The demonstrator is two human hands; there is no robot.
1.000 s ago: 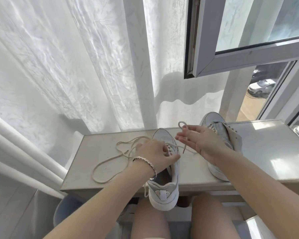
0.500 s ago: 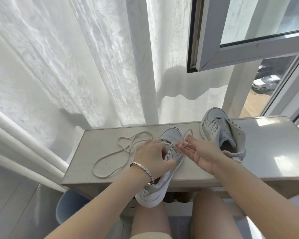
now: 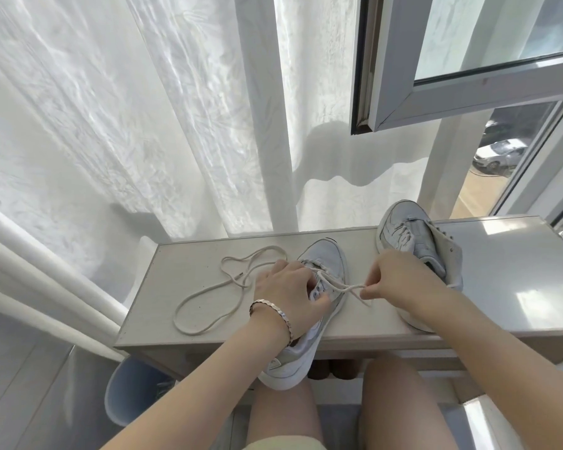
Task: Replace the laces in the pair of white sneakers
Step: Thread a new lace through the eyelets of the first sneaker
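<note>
A white sneaker (image 3: pixel 326 258) lies tilted on its side on the narrow table (image 3: pixel 371 323), heel hanging over the front edge. My left hand (image 3: pixel 290 292) grips it over the tongue and eyelets. My right hand (image 3: pixel 392 280) pinches a cream lace (image 3: pixel 342 286) that runs taut from the sneaker's eyelets to the right. The lace's other part (image 3: pixel 208 297) lies in loose loops on the table to the left. The second white sneaker (image 3: pixel 407 235) stands behind my right hand, partly laced.
White curtains (image 3: pixel 176 125) hang right behind the table. An open window sash (image 3: pixel 452 92) juts out above the right side. A pale blue bin (image 3: pixel 130 391) stands on the floor under the table's left end. My knees (image 3: pixel 387 384) are under the front edge.
My right hand has closed on the lace and pulled it out to the right until taut. The sneaker has tipped further on its side under my left hand.
</note>
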